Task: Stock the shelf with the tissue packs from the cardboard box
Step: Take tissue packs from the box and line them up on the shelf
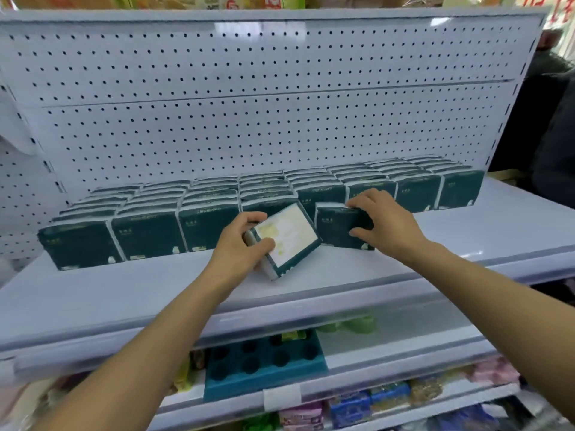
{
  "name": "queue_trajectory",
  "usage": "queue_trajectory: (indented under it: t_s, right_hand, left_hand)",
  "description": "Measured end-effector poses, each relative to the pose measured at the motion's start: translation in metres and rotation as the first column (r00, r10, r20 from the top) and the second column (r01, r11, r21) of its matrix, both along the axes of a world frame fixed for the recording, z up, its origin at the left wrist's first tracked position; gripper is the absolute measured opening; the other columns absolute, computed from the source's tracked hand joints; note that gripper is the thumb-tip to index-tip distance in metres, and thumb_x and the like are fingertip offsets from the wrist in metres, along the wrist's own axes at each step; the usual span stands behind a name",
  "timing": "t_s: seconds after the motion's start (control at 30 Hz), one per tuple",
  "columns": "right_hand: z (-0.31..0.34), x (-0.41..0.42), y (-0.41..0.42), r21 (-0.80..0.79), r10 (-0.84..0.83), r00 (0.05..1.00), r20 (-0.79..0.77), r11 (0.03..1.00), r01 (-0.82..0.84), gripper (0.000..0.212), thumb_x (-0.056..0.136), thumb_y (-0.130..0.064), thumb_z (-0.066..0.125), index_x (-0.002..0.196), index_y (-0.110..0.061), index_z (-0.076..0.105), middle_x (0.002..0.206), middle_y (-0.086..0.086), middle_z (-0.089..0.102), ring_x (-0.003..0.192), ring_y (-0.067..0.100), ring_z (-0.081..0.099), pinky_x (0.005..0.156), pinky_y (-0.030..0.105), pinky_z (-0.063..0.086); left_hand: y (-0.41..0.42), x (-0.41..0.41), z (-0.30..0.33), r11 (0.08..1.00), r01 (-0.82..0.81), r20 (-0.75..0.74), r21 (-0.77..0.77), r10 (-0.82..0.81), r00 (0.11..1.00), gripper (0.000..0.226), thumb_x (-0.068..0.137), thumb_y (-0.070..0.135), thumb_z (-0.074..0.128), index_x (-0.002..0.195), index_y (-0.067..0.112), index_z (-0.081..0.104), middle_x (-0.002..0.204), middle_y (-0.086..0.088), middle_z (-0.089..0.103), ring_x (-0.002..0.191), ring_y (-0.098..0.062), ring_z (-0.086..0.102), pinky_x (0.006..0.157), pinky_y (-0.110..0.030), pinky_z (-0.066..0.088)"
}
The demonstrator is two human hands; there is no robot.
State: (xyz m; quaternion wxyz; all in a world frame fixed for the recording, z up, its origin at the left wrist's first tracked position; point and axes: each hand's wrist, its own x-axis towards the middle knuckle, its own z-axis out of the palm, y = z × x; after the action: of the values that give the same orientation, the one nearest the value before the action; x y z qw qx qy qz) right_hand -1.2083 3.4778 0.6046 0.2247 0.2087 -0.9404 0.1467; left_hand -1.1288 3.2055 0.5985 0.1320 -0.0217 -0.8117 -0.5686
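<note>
1. My left hand [245,241] fingers grip a tilted pack [284,241]; right hand [384,222] fingers clasp an upright pack [340,227].
2. Both sit on the shelf [155,284], fronting the row [199,213].
3. The tilted pack's gap lies just behind it.

**Both bare arms stretched forward, hands side by side**

Left forearm reaching up from lower left, wrist straight; left hand [241,241] curled, thumb over the top, fingers [264,245] wrapped round the near edge of a tilted tissue pack [287,239]. Right forearm angled in from lower right, wrist bent slightly inward; right hand [384,220] palm down, fingertips hooked over the top edge of an upright tissue pack [337,227], thumb pressed on its front face. Hands near each other, not touching.
</note>
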Motion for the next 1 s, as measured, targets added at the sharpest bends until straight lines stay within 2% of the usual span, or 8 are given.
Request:
queue_trajectory:
  t_s: [0.2,0.3,0.6,0.73,0.8,0.87,0.93,1.0]
  right_hand:
    - [-0.011,-0.035,-0.011,-0.041,0.031,0.998,-0.057,0.999,-0.034,0.052,0.087,-0.028,0.070,0.134,-0.021,0.052,0.135,0.000,0.045,0.125,0.020,0.038,0.079,0.044,0.055]
    - [-0.011,-0.048,-0.017,-0.006,0.041,0.998,-0.054,0.999,-0.041,0.053,0.088,-0.029,0.069,0.137,-0.022,0.051,0.143,0.001,0.040,0.131,0.021,0.034,0.078,0.045,0.055]
    - [-0.008,-0.069,-0.023,0.096,0.125,0.982,-0.143,0.989,-0.112,0.051,0.086,-0.030,0.071,0.133,-0.016,0.055,0.141,0.008,0.044,0.129,0.028,0.039,0.083,0.046,0.053]
    - [-0.009,-0.068,-0.021,0.153,0.135,0.953,-0.271,0.984,-0.096,0.071,0.078,-0.032,0.077,0.140,-0.018,0.047,0.143,0.011,0.044,0.125,0.032,0.042,0.094,0.049,0.043]
    - [-0.009,-0.062,-0.017,0.152,0.268,0.904,-0.332,0.961,-0.230,0.083,0.073,-0.030,0.080,0.145,-0.020,0.038,0.145,0.010,0.041,0.125,0.030,0.040,0.096,0.048,0.043]
    - [-0.009,-0.051,-0.012,0.222,0.473,0.816,-0.333,0.880,-0.419,0.086,0.072,-0.031,0.079,0.145,-0.021,0.034,0.146,0.008,0.038,0.127,0.029,0.042,0.099,0.044,0.040]
    - [-0.011,-0.039,-0.010,0.235,0.591,0.749,-0.298,0.806,-0.543,0.076,0.075,-0.033,0.076,0.141,-0.020,0.040,0.145,0.005,0.041,0.127,0.026,0.045,0.101,0.039,0.041]
    - [-0.013,-0.027,-0.008,0.025,0.588,0.764,-0.266,0.796,-0.604,0.052,0.080,-0.028,0.073,0.127,-0.021,0.052,0.131,-0.003,0.054,0.114,0.019,0.053,0.090,0.036,0.049]
  left_hand:
    - [-0.008,-0.005,-0.001,0.999,0.014,0.043,0.038,-0.015,0.999,0.032,0.091,0.010,0.066,0.112,0.034,0.062,0.107,0.004,0.065,0.087,-0.018,0.062,0.060,-0.020,0.052]
    - [-0.009,-0.006,-0.001,0.997,0.013,0.074,0.070,-0.019,0.997,0.033,0.090,0.009,0.068,0.112,0.033,0.064,0.109,0.003,0.067,0.095,-0.020,0.066,0.068,-0.025,0.057]
    - [0.001,-0.009,0.001,0.987,-0.044,0.119,0.156,0.026,0.993,0.038,0.088,0.011,0.070,0.120,0.029,0.061,0.110,0.001,0.068,0.096,-0.017,0.067,0.074,-0.027,0.058]
    - [0.009,-0.006,0.002,0.975,-0.049,0.118,0.216,0.024,0.993,0.033,0.089,0.011,0.068,0.117,0.029,0.063,0.107,-0.004,0.071,0.092,-0.016,0.069,0.069,-0.025,0.056]
    - [0.014,-0.007,0.005,0.964,-0.044,0.110,0.260,0.016,0.994,0.030,0.091,0.009,0.066,0.116,0.026,0.064,0.106,-0.004,0.071,0.090,-0.015,0.069,0.065,-0.023,0.055]
    - [0.020,-0.011,0.009,0.934,-0.044,0.116,0.354,0.002,0.993,0.028,0.092,0.009,0.064,0.116,0.022,0.065,0.107,-0.007,0.070,0.086,-0.018,0.069,0.066,-0.027,0.055]
    - [0.028,-0.014,0.013,0.889,-0.034,0.135,0.457,-0.031,0.990,0.027,0.092,0.009,0.063,0.117,0.018,0.065,0.106,-0.011,0.067,0.084,-0.022,0.068,0.067,-0.030,0.057]
    - [0.037,-0.016,0.018,0.866,-0.021,0.163,0.500,-0.070,0.984,0.023,0.096,0.014,0.059,0.118,0.016,0.065,0.105,-0.013,0.066,0.080,-0.022,0.067,0.064,-0.029,0.057]
